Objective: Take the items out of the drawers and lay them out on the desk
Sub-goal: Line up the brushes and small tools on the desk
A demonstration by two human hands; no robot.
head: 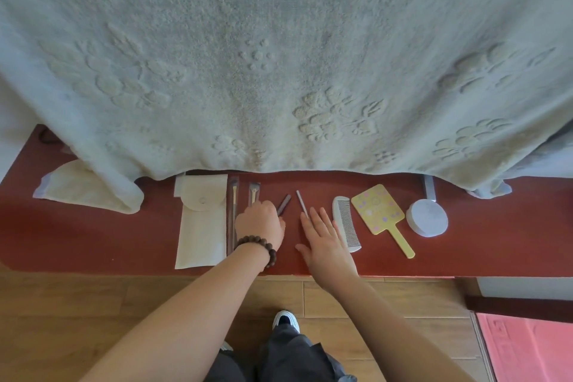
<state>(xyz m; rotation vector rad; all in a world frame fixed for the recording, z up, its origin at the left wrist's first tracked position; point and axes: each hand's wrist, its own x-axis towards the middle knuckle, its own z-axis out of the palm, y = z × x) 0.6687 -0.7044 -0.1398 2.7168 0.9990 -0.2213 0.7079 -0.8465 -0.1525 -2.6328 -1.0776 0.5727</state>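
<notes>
Desk (93, 236) already carries a row: pouch (201, 226), mirror (379, 215), comb (345, 223), brushes (231, 214); left hand (260, 223) curls around dark stick (283, 205); right hand (324, 236) lies flat, fingers straight; drawers unseen; task seemingly near done.

Left hand (259, 220) curled; right hand (322, 234) flat, fingers spread

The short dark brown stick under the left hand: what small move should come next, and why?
Probably the left hand, whose curled fingers grip the short dark brown stick, should turn it parallel to the two long brushes and let go. It lies slanted on the red desk, while the thin pale stick leans the other way beside the open right hand.
</notes>
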